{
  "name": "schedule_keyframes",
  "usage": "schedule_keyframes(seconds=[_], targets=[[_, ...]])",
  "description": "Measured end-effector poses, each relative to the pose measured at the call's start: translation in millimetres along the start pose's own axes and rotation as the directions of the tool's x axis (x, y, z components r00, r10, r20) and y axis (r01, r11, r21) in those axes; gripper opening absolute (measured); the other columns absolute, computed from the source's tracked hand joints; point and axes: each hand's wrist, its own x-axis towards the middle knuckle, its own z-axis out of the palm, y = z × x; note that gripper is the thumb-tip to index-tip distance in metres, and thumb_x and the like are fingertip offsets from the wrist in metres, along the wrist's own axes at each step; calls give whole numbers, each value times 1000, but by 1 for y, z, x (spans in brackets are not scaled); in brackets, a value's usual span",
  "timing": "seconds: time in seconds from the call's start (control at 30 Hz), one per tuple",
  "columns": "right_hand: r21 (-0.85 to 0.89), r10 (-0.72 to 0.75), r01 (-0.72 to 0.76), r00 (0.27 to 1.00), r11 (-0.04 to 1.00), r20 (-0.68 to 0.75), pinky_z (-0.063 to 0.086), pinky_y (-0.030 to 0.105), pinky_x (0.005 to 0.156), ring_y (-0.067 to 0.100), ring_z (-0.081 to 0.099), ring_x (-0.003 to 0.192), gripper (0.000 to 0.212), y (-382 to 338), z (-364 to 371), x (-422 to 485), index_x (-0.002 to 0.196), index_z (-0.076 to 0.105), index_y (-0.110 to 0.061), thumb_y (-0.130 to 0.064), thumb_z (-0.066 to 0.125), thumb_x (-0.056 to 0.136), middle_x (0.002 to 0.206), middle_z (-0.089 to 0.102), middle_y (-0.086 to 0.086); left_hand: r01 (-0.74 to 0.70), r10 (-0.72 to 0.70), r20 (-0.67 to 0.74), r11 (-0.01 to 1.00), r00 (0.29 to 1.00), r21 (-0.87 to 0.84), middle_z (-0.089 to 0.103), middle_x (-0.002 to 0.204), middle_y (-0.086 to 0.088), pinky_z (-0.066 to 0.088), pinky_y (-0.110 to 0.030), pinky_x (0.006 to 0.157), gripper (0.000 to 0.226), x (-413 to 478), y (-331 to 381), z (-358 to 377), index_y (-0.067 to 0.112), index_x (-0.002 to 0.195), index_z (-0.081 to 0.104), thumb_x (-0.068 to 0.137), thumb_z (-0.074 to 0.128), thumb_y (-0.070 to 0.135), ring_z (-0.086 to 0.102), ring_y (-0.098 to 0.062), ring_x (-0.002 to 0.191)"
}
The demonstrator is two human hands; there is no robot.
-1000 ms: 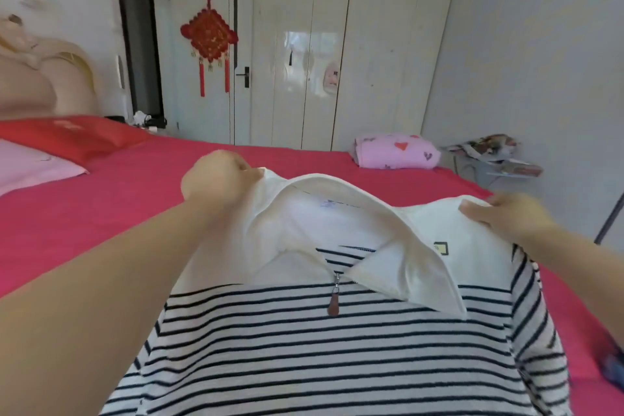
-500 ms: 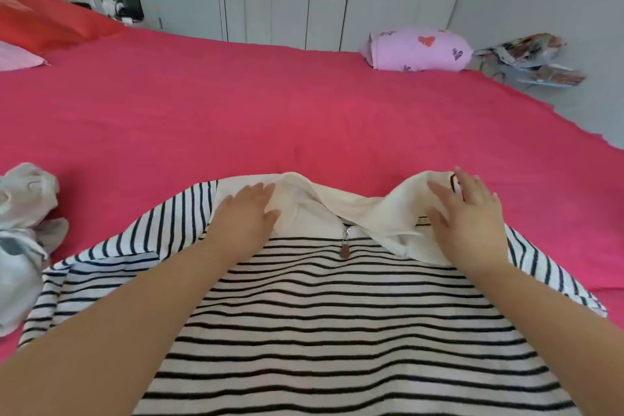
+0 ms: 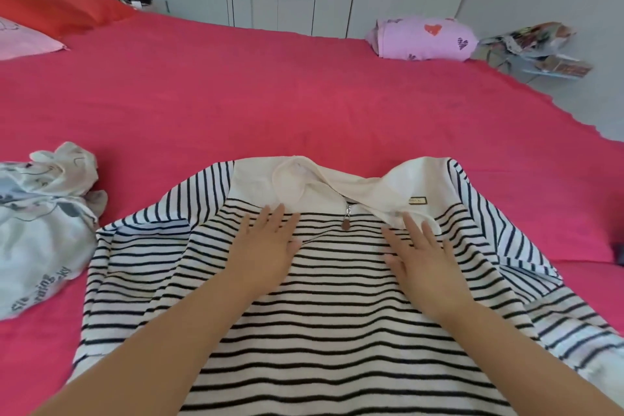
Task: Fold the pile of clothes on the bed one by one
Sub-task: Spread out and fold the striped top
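So the striped top [image 3: 337, 331] is spread out front-side up on the bed [image 3: 270, 104], cream collar [image 3: 341, 185] pointing away from the person and the little zipper pull [image 3: 346, 223] sitting right in the middle. Both hands are flat on the chest of it, palms down, fingers straight and a bit spread, not grabbing anything. The left hand [image 3: 266, 250] is just left of the zipper, the right hand [image 3: 420, 253] just right of it, fingertips touching the lower edge of the collar flap. There's a crumpled white printed garment [image 3: 40, 229] off to the left, not touching the hands. A purple bundle with hearts [image 3: 422, 38] sits at the far edge.
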Motion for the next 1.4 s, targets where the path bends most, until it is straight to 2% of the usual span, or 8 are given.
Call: schedule_keyframes(seconds=[0.13, 0.33, 0.47, 0.6, 0.83, 0.93, 1.13, 1.4], targets=[[26, -40, 37, 991, 999, 125, -5, 42, 116, 15, -14, 144, 90, 3, 16, -59, 144, -8, -46, -73, -31, 61, 152, -17, -16, -137, 146, 114, 987, 983, -81, -11, 157, 7, -13, -37, 113, 78, -59, 16, 12, 37, 147, -5, 76, -16, 67, -14, -14, 144], [-97, 224, -208, 952, 973, 208, -1, 45, 118, 25, -6, 145, 57, 12, 1, -89, 149, -4, -29, -49, 9, 97, 158, -5, 1, 48, -53, 153, 998, 987, 36, -15, 156, 3, -14, -44, 113, 65, -91, 9, 6, 32, 148, -7, 90, 1, 61, -17, -20, 143], [84, -43, 23, 970, 996, 240, -5, 42, 116, 17, -13, 144, 93, -26, 4, -131, 146, -6, -41, -74, -24, 61, 156, -8, -11, -70, 89, 163, 990, 983, -120, -16, 156, 7, -17, -38, 110, 109, -140, 38, 20, 36, 146, -11, 47, -39, 72, -19, -14, 142], [-52, 194, -187, 958, 981, 212, 0, 43, 117, 17, -10, 145, 93, 21, 21, -177, 144, -17, -34, -73, -32, 62, 157, -10, -9, 11, 11, 167, 992, 986, -127, -15, 156, 9, -19, -42, 110, 127, -172, 30, 27, 37, 147, -8, 32, -47, 74, -17, -15, 143], [-38, 147, -143, 981, 989, 130, 35, 56, 104, 31, 36, 136, 62, 0, -13, -197, 145, 31, -28, -56, 12, 92, 150, 34, 7, 58, -38, 195, 993, 980, -98, -17, 156, 5, -33, -43, 99, 129, -213, 38, 16, 35, 146, -12, 29, -47, 74, -19, -22, 143], [-20, 161, -161, 951, 987, 265, 12, 46, 115, 20, 5, 146, 104, 1, 11, -215, 145, -10, -32, -81, -28, 56, 153, -11, -11, 26, -4, 216, 995, 976, -99, -15, 156, 5, -14, -46, 112, 130, -219, 36, 13, 35, 147, -9, 29, -45, 76, -17, -21, 143], [-25, 112, -109, 977, 994, 181, 9, 48, 116, 22, 6, 145, 55, -30, -25, -190, 149, 6, -30, -39, 27, 99, 157, 9, -2, -2, 14, 182, 998, 983, -66, -3, 158, 1, -5, -44, 116, 61, -200, 21, -22, 28, 149, 3, 97, 21, 53, -7, -21, 145], [144, -104, 91, 991, 985, 87, 1, 45, 116, 23, -9, 145, 84, -113, 3, -157, 147, -2, -38, -76, -15, 74, 158, -2, -3, 31, -21, 177, 998, 984, -52, -8, 158, 0, -11, -40, 115, 85, -184, -1, 14, 31, 149, -2, 76, -15, 72, -13, -23, 144]])
